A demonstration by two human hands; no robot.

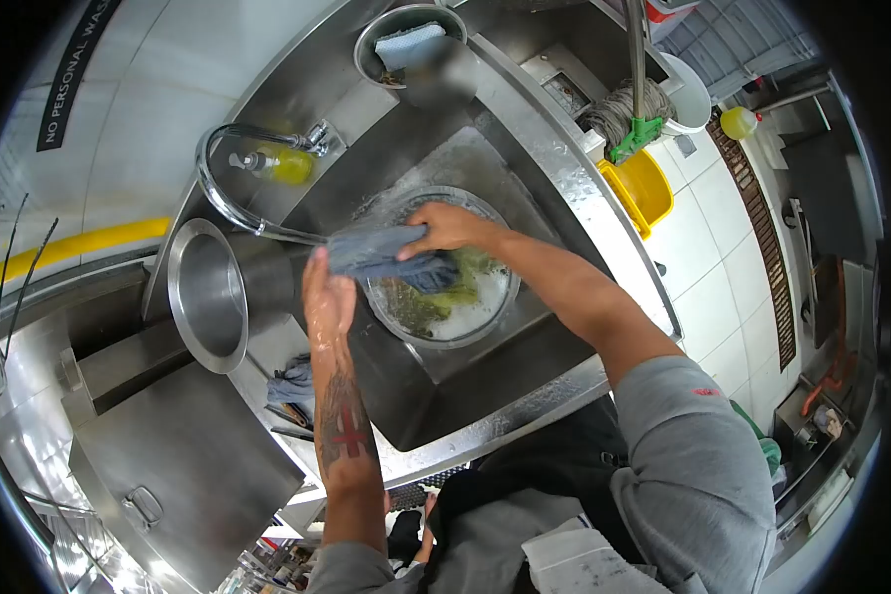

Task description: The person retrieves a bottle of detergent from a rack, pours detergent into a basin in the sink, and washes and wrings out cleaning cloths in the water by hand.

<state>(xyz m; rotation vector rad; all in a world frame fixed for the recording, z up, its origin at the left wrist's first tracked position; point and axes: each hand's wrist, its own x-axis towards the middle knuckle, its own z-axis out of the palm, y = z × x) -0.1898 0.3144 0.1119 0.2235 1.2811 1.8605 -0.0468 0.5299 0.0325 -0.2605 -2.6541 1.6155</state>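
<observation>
A wet grey-blue cloth is stretched over the sink, its left end at the tap's spout. My right hand grips the cloth from above, with the thumb on its near side. Under the spout, my left hand is wet, palm up, its outstretched fingers against the cloth's left end. Below the cloth stands a round metal bowl of water, foam and something yellow-green. The cloth's bunched right end hangs over this bowl and hides part of it.
A metal pot with a blue-and-white cloth sits at the sink's far corner. A yellow soap bottle stands behind the tap. Left are a steel bowl and another grey cloth. A mop and yellow bucket are right.
</observation>
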